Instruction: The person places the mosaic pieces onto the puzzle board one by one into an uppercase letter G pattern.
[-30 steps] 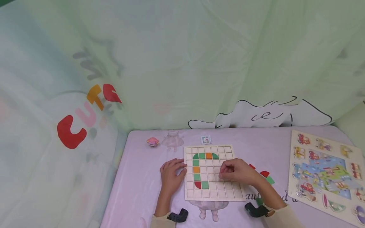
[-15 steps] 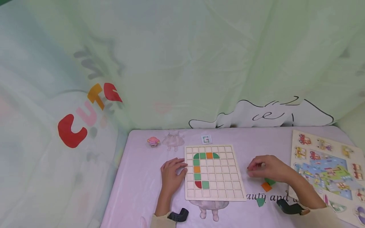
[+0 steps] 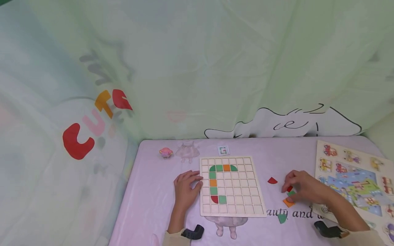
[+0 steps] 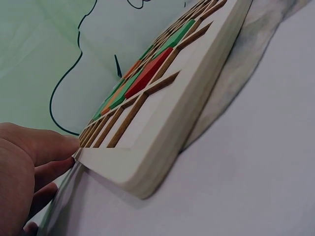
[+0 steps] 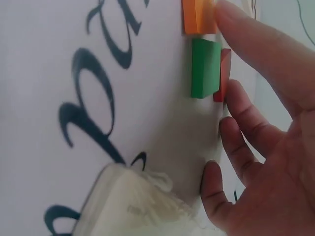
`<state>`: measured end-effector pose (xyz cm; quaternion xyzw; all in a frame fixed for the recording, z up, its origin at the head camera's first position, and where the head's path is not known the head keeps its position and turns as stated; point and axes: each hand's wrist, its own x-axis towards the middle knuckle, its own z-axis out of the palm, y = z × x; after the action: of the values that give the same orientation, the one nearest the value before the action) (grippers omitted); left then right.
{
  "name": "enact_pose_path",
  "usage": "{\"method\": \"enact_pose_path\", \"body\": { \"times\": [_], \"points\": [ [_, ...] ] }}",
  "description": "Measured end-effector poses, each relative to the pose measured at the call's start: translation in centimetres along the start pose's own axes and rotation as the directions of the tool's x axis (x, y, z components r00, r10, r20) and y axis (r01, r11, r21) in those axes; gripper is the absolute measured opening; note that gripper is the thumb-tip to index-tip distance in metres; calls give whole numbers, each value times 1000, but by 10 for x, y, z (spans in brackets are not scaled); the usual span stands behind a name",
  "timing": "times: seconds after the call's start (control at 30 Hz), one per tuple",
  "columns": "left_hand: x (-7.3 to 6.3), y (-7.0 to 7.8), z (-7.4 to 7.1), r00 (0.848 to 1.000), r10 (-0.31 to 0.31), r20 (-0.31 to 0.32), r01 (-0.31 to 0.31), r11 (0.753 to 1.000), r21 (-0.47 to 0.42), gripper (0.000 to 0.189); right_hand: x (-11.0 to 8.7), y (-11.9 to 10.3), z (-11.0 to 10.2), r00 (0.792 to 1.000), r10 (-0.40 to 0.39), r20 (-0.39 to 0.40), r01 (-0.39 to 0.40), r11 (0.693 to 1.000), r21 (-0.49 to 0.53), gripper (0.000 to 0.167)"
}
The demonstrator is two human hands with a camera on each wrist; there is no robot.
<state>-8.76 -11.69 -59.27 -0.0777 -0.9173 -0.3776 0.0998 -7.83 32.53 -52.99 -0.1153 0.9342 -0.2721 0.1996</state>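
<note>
A cream grid board (image 3: 240, 201) lies on the table, with green, orange and red tiles (image 3: 213, 183) set in a C-shaped line of its cells. My left hand (image 3: 186, 187) rests at the board's left edge; the left wrist view shows the thumb (image 4: 61, 147) touching the near corner. To the right of the board, my right hand (image 3: 304, 187) hovers over a small group of loose tiles, fingers spread and lightly bent. In the right wrist view the thumb (image 5: 246, 29) reaches the orange tile (image 5: 199, 17), while a green tile (image 5: 205, 69) and a red tile (image 5: 224, 73) lie between thumb and fingers.
A red quarter-round tile (image 3: 272, 180) and a green one (image 3: 281, 218) lie apart from the group. A picture puzzle board (image 3: 335, 174) stands at the far right. Behind the grid board are a small pattern card (image 3: 223, 150) and a pink toy figure (image 3: 166, 152).
My right hand has moved right, from over the grid board, past the red quarter-round tile, to the group of loose tiles. My left hand stays at the board's edge.
</note>
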Motion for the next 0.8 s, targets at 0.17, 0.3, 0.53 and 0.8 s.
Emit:
{"method": "enact_pose_path", "body": {
  "times": [0.17, 0.3, 0.53, 0.8],
  "points": [
    [0, -1, 1, 1000, 8, -3, -8, 1000, 10, 14, -1, 7, 3, 999, -13, 42, 13, 1000, -2, 30],
    [1, -2, 2, 1000, 8, -4, -8, 1000, 18, 13, -1, 8, 4, 999, -42, 30, 43, 999, -30, 29],
    [1, -3, 2, 1000, 9, -10, -9, 1000, 6, 13, 1, 5, 6, 998, -51, -28, 49, 998, -49, 25],
    [1, -4, 3, 1000, -2, -1, 2, 1000, 15, 14, 4, 3, 7, 999, -22, -34, 21, 1000, -17, 24]
  ]
}}
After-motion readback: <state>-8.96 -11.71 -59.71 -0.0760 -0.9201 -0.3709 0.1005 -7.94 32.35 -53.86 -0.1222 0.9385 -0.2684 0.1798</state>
